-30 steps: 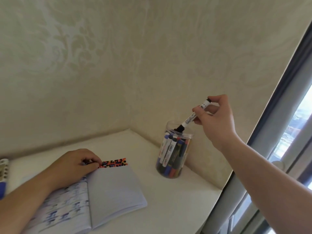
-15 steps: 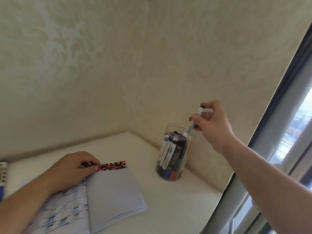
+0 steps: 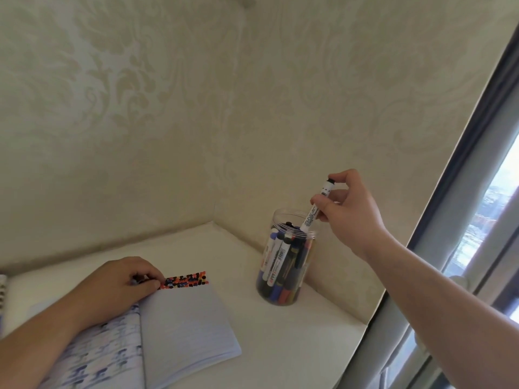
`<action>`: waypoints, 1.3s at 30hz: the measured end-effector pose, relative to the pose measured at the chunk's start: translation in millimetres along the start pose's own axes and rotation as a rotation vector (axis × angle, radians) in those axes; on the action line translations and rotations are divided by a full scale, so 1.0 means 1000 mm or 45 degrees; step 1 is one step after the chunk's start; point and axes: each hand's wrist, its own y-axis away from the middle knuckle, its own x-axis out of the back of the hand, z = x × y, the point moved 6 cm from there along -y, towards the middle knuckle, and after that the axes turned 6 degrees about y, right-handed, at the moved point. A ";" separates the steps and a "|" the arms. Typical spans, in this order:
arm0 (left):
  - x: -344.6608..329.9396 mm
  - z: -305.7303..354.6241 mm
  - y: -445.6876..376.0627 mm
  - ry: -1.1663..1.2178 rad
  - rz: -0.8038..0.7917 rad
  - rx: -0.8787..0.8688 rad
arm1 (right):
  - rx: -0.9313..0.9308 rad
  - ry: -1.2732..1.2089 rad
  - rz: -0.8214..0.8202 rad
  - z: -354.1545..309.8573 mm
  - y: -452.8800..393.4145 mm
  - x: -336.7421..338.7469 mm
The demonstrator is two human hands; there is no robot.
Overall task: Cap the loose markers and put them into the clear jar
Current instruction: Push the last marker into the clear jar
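Note:
A clear plastic jar [image 3: 302, 287] stands in the corner of the white table, holding several capped markers. My right hand [image 3: 349, 213] pinches a white marker with black ends [image 3: 311, 216] by its upper part; the marker slants down with its lower end inside the jar's mouth. My left hand [image 3: 118, 284] rests on the top edge of an open notebook [image 3: 185, 332], fingers curled over something small and dark that I cannot make out.
A strip of red, blue and black dots [image 3: 186, 280] runs along the notebook's top edge. A spiral-bound pad [image 3: 2, 290] shows at the far left. Patterned walls close the corner; a window frame [image 3: 463, 248] borders the right side.
My right hand has lowered the marker from above the jar until its lower end went into the jar's mouth. The left hand has stayed on the notebook.

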 end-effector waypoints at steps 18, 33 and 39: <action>-0.009 0.110 -0.033 -0.933 -0.655 0.182 | -0.153 -0.496 0.078 0.014 0.005 0.007; -0.163 0.184 -0.071 0.875 0.091 0.315 | 0.109 -0.305 0.169 -0.009 0.019 0.036; -0.144 0.175 -0.024 0.611 0.199 -0.063 | 0.292 0.122 -0.222 -0.021 0.041 0.040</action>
